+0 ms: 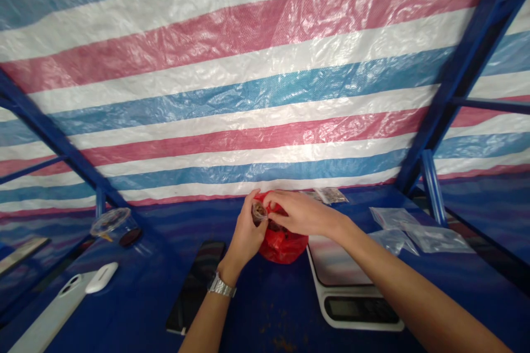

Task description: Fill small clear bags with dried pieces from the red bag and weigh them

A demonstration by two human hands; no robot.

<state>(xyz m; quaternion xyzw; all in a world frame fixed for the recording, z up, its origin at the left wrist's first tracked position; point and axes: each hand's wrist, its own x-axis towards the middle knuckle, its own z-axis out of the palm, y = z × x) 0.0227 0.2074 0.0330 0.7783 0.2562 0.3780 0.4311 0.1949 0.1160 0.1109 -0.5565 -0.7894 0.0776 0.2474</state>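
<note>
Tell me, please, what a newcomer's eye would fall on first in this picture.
Probably the striped sheet, filling most of the upper picture. Next, the bright red bag below centre, with the left hand and right hand at it. The scale sits just right of the bag on the blue table.

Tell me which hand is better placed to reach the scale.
Right, probably: the right hand is nearer the scale, its forearm passing above it, while the left hand holds clear plastic.
</note>
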